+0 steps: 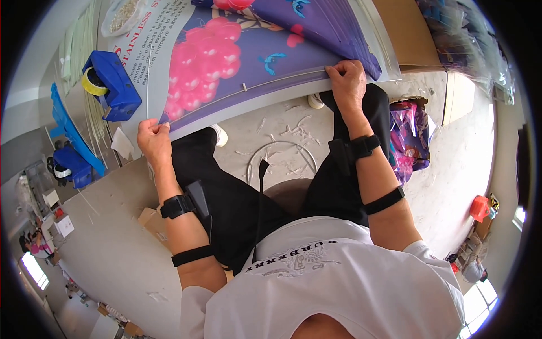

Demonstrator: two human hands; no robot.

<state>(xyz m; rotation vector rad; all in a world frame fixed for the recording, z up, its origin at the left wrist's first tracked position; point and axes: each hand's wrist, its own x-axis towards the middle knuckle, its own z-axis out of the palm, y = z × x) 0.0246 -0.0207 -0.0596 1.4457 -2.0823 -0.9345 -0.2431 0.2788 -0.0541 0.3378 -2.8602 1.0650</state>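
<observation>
A purple printed sheet (257,53) with pink balloon shapes, hearts and blue birds lies on the table, its far right part folded over. Along its near edge runs a thin white rod (212,99) with a small white piece partway along it. My left hand (154,139) is closed in a pinch at the left end of this edge. At the right end, the thumb and fingers of my right hand (348,85) pinch the same edge beside the folded part. What lies between the fingertips is mostly hidden.
On the left stand a blue tape dispenser (114,85) with yellow tape, a bundle of pale thin strips (84,39) and a tub of small pieces (125,18). Plastic-wrapped packs (471,45) lie far right. Below the table's right side sits a box of purple printed material (409,135). Scraps (296,133) litter the floor.
</observation>
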